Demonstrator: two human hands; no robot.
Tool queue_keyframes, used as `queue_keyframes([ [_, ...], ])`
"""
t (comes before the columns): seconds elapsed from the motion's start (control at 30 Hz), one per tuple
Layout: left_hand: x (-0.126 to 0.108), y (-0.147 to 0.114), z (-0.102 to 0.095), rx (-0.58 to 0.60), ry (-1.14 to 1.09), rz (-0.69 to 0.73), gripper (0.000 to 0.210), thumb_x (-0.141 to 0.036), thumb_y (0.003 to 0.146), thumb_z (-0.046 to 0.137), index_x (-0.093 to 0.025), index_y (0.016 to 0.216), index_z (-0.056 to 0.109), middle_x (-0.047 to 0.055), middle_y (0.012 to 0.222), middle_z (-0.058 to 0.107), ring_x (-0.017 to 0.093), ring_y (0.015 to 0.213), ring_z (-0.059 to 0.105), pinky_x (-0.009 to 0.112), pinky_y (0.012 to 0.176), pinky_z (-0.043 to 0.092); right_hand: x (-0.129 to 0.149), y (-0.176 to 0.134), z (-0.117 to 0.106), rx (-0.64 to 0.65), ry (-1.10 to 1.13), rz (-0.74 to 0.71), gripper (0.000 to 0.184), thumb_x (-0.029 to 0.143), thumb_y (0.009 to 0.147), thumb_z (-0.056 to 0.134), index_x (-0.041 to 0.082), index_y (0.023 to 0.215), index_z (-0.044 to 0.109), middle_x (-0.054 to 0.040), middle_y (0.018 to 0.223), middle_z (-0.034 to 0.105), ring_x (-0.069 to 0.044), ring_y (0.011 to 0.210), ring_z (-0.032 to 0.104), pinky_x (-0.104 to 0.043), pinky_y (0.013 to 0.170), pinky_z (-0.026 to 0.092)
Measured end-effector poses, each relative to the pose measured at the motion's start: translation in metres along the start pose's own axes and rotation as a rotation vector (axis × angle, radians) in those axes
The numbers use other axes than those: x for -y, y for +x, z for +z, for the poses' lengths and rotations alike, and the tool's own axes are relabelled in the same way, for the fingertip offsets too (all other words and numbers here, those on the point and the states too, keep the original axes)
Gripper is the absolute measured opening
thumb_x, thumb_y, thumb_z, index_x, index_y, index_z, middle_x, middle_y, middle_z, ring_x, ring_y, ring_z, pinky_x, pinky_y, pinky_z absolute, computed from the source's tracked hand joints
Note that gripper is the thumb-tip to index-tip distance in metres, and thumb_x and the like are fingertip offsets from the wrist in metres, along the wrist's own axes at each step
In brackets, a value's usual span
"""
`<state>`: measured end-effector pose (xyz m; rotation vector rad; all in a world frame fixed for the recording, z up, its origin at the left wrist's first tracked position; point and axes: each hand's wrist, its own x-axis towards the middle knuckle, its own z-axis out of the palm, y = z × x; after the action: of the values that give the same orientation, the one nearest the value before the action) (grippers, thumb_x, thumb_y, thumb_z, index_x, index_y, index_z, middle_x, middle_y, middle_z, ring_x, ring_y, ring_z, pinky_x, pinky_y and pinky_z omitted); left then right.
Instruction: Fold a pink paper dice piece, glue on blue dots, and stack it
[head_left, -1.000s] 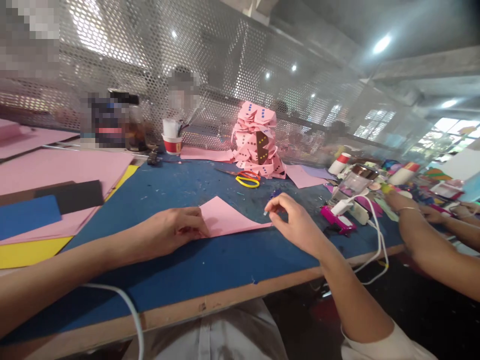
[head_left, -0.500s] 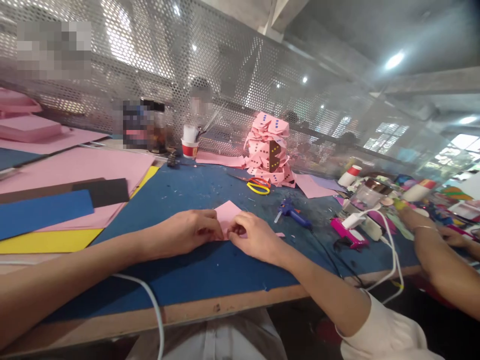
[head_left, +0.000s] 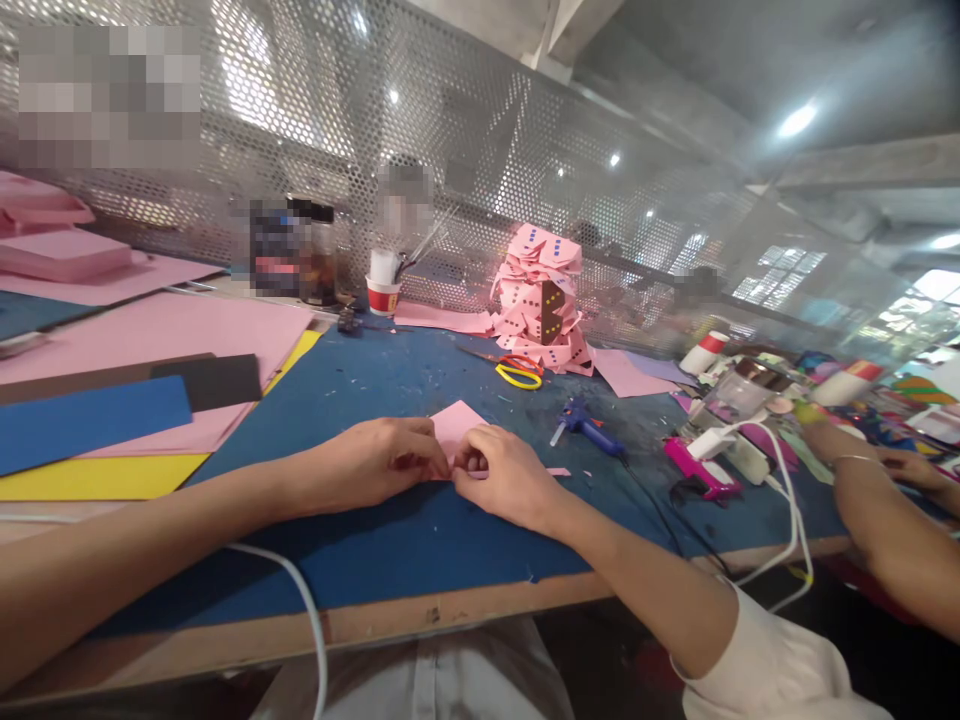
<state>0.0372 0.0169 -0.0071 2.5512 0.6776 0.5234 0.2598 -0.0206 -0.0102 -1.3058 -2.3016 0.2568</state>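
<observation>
A big metal screen full of little holes (head_left: pixel 465 130) stands behind the table (head_left: pixel 360 570), which has a blue top and a wooden front edge. On the left lie large pink sheets (head_left: pixel 225 330), with a yellow sheet (head_left: pixel 105 478) poking out from under them and a blue strip (head_left: pixel 97 420) on top. At the far right is another person's arm (head_left: pixel 885 520). A tall pile of folded pink pieces (head_left: pixel 521 300) with dots stands at the back of the table. The left hand (head_left: pixel 390 460) is curled almost closed, with its fingertips holding the small pink sheet (head_left: pixel 459 420). The right hand (head_left: pixel 510 475) is just beside it, curled too, pinching the near edge of the same sheet. That sheet lies at the front middle of the table, and the hands hide part of it. To the right of the right hand lies a blue glue gun (head_left: pixel 589 430). The red and yellow scissors (head_left: pixel 519 374) lie just in front of the pile. A red and white paper cup (head_left: pixel 382 298) stands farther left.
</observation>
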Motion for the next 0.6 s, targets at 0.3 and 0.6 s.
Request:
queue_keyframes([
  [0.3, -0.0013, 0.0008, -0.0009, -0.003, -0.005, -0.010, 0.021, -0.013, 0.092, 0.058, -0.025, 0.095, 0.076, 0.000, 0.095, 0.067, 0.010, 0.079, 0.062, 0.018, 0.070, 0.043, 0.0043, -0.0013, -0.0033, 0.018, -0.050, 0.028, 0.008, 0.019, 0.078, 0.063, 0.020, 0.075, 0.056, 0.0008, 0.078, 0.062, -0.014, 0.075, 0.055, -0.027, 0.071, 0.039],
  [0.6, -0.0031, 0.0002, -0.0015, 0.001, -0.010, -0.016, 0.022, -0.010, 0.090, 0.058, -0.024, 0.092, 0.075, 0.000, 0.095, 0.067, 0.011, 0.081, 0.063, 0.018, 0.070, 0.044, 0.0030, -0.0047, -0.0050, 0.010, -0.064, 0.048, 0.010, 0.018, 0.077, 0.065, 0.020, 0.073, 0.057, 0.0023, 0.076, 0.062, -0.014, 0.073, 0.054, -0.027, 0.069, 0.036],
])
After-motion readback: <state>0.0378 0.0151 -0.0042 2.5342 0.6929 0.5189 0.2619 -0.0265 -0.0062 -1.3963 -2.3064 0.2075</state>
